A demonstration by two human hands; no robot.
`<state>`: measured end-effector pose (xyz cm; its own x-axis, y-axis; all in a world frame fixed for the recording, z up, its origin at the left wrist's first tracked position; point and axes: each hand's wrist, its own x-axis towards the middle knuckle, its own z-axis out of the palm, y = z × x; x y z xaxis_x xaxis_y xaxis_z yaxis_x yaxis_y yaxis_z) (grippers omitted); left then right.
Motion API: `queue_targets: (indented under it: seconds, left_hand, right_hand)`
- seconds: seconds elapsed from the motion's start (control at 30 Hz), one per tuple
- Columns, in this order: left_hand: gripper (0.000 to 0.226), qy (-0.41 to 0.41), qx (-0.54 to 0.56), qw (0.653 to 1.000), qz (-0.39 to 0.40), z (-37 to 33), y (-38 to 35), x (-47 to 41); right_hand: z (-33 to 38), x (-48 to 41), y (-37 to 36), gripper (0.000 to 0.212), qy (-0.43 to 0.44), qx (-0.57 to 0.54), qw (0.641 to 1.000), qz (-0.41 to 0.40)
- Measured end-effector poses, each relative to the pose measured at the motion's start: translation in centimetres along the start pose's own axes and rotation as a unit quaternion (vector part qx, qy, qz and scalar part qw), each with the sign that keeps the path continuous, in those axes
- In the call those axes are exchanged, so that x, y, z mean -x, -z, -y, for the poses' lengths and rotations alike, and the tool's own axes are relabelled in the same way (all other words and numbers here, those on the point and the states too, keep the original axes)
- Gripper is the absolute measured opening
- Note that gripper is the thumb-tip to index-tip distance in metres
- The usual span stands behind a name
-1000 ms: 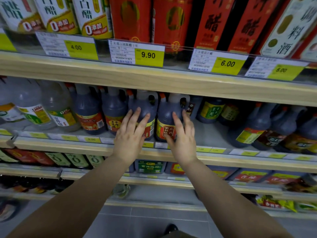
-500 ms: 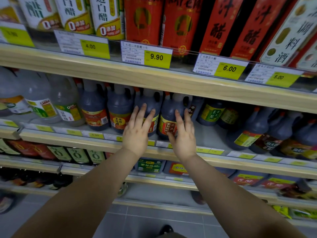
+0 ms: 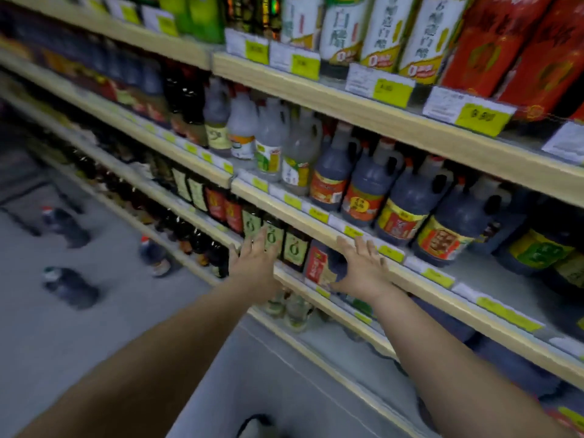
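Both bare arms stretched forward, left grip [image 3: 256, 263] flat with straight fingers, right grip [image 3: 363, 268] fingers splayed

The pale wood-grain shelf edges [image 3: 331, 99] look smooth and matt. The dark jugs with handles [image 3: 407, 207] are glossy plastic with shiny printed labels. The clear bottles [image 3: 268, 143] are translucent plastic. The white-and-yellow price tags [image 3: 379, 85] look like paper. The red-labelled dark bottle [image 3: 320, 267] carries a slick label. The grey floor [image 3: 94, 343] is matt.

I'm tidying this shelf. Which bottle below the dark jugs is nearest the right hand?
The red-labelled bottle, right of the three green-labelled bottles: the thumb of the right hand lies beside it; the green ones sit by the left hand.
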<state>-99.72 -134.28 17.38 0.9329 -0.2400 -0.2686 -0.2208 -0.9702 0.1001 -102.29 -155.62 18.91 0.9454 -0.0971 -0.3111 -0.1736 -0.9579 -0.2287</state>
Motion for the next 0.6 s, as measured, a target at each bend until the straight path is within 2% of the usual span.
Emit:
queue_targets:
  seconds: [0.13,0.33,0.6]
  left_hand:
    - [0.096,0.115,0.047,0.992,-0.025,3.6,-1.4,5.6]
    - [0.088,0.271,0.099,0.957,-0.017,8.2,-3.6,14.2]
    - [0.085,0.414,0.133,0.900,-0.039,17.5,-3.6,22.6]
  right_hand:
    - [4.9,-0.6,-1.2,0.101,0.103,0.055,0.992,0.046]
    - [13.0,1.1,-4.0,0.099,0.247,0.081,0.962,0.087]
    - [27.1,3.4,-8.8,0.094,0.382,0.102,0.912,0.109]
